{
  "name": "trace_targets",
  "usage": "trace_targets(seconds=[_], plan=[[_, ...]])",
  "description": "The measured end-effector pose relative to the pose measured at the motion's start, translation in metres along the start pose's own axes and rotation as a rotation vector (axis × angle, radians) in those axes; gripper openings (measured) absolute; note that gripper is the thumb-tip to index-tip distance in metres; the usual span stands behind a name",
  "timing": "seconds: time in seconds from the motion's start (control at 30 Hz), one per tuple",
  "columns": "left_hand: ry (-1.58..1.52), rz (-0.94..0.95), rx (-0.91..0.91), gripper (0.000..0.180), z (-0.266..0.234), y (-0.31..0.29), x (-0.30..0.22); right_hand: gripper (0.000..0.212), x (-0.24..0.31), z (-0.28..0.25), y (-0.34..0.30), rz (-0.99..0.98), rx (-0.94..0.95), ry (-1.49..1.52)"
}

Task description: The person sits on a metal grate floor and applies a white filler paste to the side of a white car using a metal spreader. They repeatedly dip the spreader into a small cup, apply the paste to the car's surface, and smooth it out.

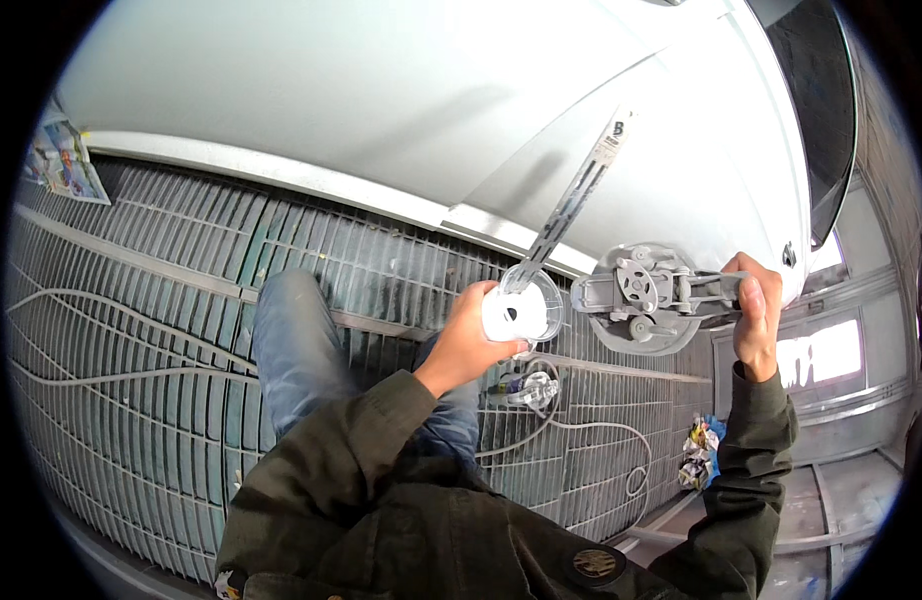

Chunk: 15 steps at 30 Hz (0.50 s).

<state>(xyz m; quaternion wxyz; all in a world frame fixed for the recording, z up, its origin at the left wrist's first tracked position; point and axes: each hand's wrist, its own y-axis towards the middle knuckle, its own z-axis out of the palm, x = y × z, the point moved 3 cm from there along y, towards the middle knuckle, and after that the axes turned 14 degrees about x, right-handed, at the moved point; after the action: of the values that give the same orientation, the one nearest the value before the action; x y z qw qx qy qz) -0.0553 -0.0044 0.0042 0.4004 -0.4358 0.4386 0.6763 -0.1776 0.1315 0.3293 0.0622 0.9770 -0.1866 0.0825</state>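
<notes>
My left hand (468, 340) is wrapped round a clear plastic cup (551, 305) with white liquid in it. A long flat mixing stick (579, 195) with dark markings stands tilted in the cup, its upper end leaning away to the right against the view of the pale panel. On the right, my right hand (759, 305) grips the end of a grey, dust-coated metal fixture (646, 290). It has a round base, a slotted disc and several jointed parts, and its exact kind is unclear. The cup is just left of this fixture.
A large pale car body (311, 90) spans the far side. Slatted metal grating (161, 430) forms the floor. Below the cup lies a spray gun (531, 388) with a hose (621, 428). Another hose (131, 378) runs left. Crumpled paper (701, 455) lies at right; printed sheets (71, 160) at far left.
</notes>
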Motion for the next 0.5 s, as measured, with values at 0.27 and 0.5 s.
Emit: trace_targets(seconds=[0.27,0.5], plan=[[-0.249,-0.097,0.073,0.077,-0.015,-0.013,0.0,0.052,-0.088,0.097,-0.119,0.585,-0.261,0.779],[-0.175,-0.216,-0.05,0.064,-0.038,-0.037,-0.009,0.042,-0.108,0.34,-0.284,1.236,-0.208,1.543]])
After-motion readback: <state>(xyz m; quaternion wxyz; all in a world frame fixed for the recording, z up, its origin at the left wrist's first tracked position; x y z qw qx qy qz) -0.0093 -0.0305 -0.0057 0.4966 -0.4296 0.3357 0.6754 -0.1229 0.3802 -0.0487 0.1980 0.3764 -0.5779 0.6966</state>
